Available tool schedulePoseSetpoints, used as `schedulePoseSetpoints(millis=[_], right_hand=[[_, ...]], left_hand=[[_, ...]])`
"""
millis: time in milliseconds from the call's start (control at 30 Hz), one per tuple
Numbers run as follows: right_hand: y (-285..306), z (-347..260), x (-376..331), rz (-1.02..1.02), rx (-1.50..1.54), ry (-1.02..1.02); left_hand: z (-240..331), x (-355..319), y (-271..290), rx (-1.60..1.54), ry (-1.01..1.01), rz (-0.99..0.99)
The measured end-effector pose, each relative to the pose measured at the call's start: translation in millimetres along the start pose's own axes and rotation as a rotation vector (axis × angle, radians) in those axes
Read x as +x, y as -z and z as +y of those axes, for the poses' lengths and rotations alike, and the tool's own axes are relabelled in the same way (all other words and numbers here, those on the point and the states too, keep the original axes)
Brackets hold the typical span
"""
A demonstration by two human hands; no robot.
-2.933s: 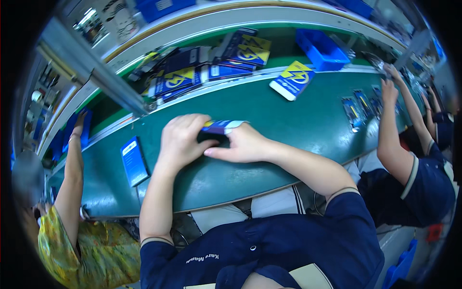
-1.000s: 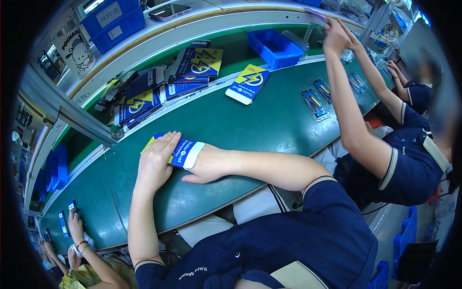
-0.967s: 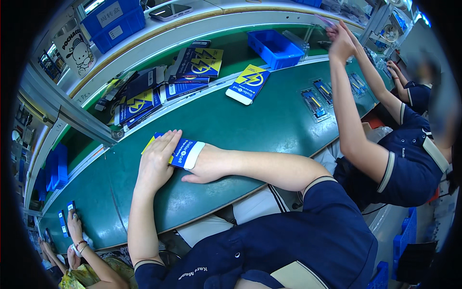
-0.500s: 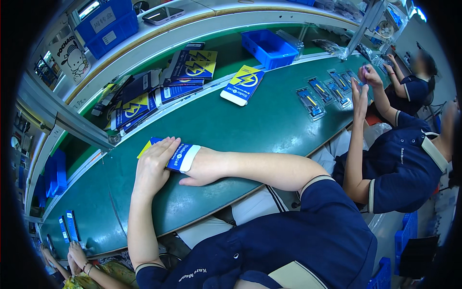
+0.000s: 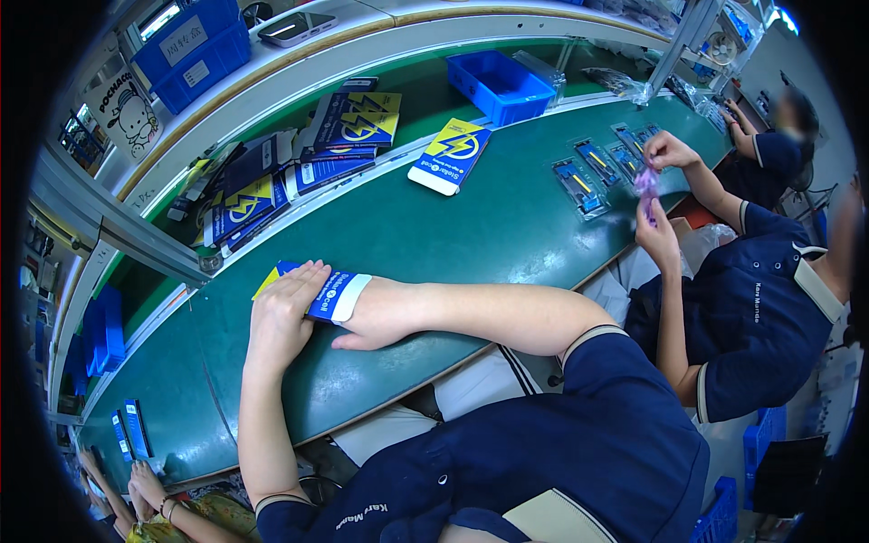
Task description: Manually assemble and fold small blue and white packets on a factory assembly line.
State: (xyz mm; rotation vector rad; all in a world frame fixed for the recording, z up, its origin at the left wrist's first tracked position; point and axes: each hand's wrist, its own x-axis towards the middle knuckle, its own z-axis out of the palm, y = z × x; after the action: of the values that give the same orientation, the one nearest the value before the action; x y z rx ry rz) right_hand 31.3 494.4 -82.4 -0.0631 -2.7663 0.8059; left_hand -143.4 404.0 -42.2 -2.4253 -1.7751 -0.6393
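A flat blue-and-yellow cardboard box (image 5: 340,297) with a white end is between my two hands over the near left part of the green table. My left hand (image 5: 288,312) lies across its top, fingers together and curled over the far edge. From the right, my right hand (image 5: 385,315) reaches beneath the box; its thumb shows below the white end, while its fingers are hidden under the box and my left hand. Another box (image 5: 450,156) of the same kind, with a yellow lightning-bolt panel, lies alone farther back on the table.
Similar boxes (image 5: 353,127) are heaped behind the table's back rail. A blue bin (image 5: 501,88) stands at the back. Several clear packs (image 5: 579,188) with blue parts lie to the right, near a co-worker's hands (image 5: 659,235) holding something purple. Another person's hands (image 5: 145,487) are at lower left.
My hands and the box keep nearly the same pose. On the right, the co-worker's hands have moved apart and down, with a purple item now stretched between them.
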Motion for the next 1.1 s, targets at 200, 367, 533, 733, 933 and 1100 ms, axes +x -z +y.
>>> schedulePoseSetpoints(millis=[200,367,533,733,933,1100], right_hand=[[-3.2,3.7,0.0,0.009,-0.039,0.009],[-0.2,0.7,0.4,-0.005,0.006,0.002],[8.7,-1.3,1.4,0.016,0.041,0.056],[8.9,1.7,-0.1,0.033,-0.009,0.075],[2.5,3.9,0.5,0.099,-0.035,0.077],[11.2,-1.2,0.3,0.13,-0.038,0.12]], left_hand=[[7.1,3.0,2.6,0.028,-0.003,0.037],[1.9,0.7,1.8,0.009,-0.012,0.055],[-6.1,-3.0,3.9,-0.052,-0.051,0.047],[7.6,4.4,6.1,0.037,-0.047,0.107],[-1.7,0.0,4.0,0.138,0.001,0.165],[-4.4,-2.1,5.8,0.064,-0.026,0.121]])
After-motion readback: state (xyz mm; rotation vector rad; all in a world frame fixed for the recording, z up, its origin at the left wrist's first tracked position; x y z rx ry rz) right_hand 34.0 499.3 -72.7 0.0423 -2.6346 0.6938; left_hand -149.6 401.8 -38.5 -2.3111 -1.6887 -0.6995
